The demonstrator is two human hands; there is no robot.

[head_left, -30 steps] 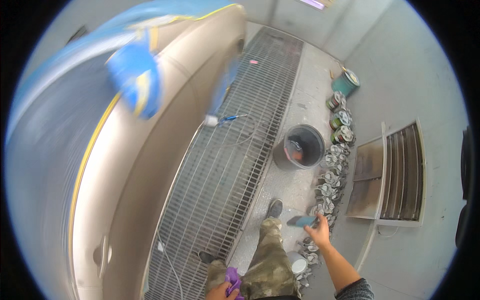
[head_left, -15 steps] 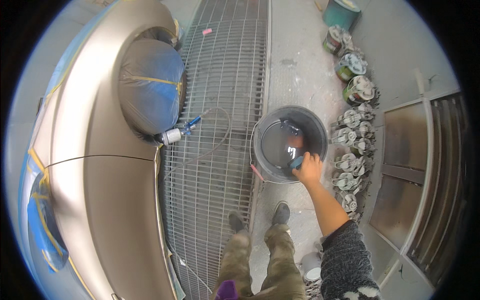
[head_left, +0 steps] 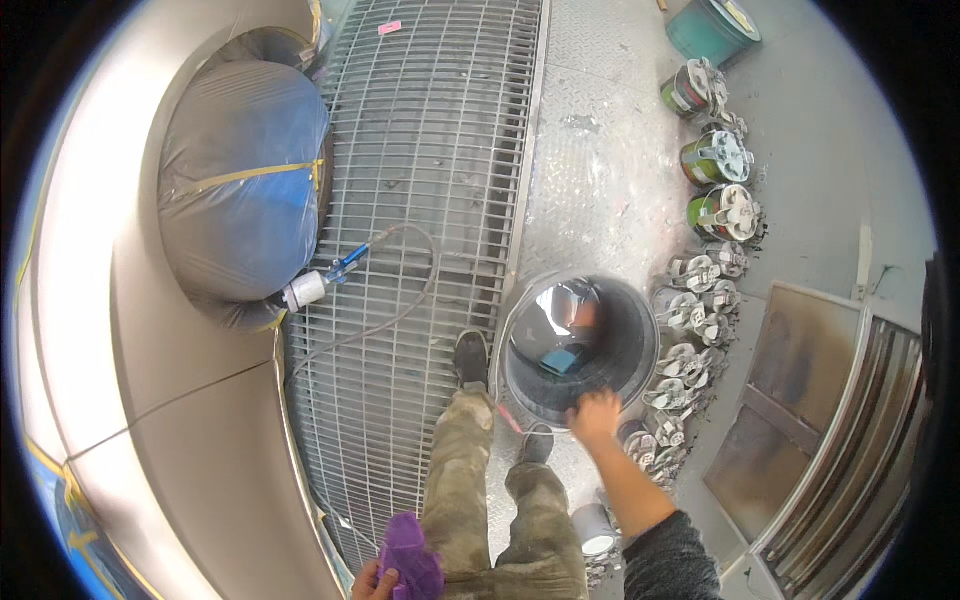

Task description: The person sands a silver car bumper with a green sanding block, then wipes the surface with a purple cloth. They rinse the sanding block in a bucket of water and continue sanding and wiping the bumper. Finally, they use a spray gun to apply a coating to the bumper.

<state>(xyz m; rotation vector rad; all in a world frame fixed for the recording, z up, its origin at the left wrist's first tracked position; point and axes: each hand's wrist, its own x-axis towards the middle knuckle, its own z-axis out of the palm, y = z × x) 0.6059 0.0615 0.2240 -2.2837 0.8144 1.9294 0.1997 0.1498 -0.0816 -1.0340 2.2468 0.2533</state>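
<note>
A black bucket (head_left: 512, 385) with a wire handle and pink grip stands on the floor, holding dark, reflective water. In it a blue sponge-like block (head_left: 562, 360) lies near the middle, apart from my hand. My right hand (head_left: 597, 415) is over the near rim with its fingers loosely curled and nothing seen in them. At the lower edge my left hand (head_left: 375, 582) pinches a soft, folded purple pad (head_left: 412, 555), next to my trouser leg. Only part of the left hand shows.
To the left stands a car body (head_left: 130, 300) with a plastic-wrapped wheel (head_left: 245, 190). A spray gun (head_left: 318, 284) with a hose lies by it on the floor grating (head_left: 400, 210). Several paint cans (head_left: 716, 158) line the wall at right. A teal bucket (head_left: 700, 35) stands at the far end.
My right hand has let go of the blue block, which now lies in the bucket, and has drawn back toward me. My left hand has come into view holding the purple pad. The view has shifted.
</note>
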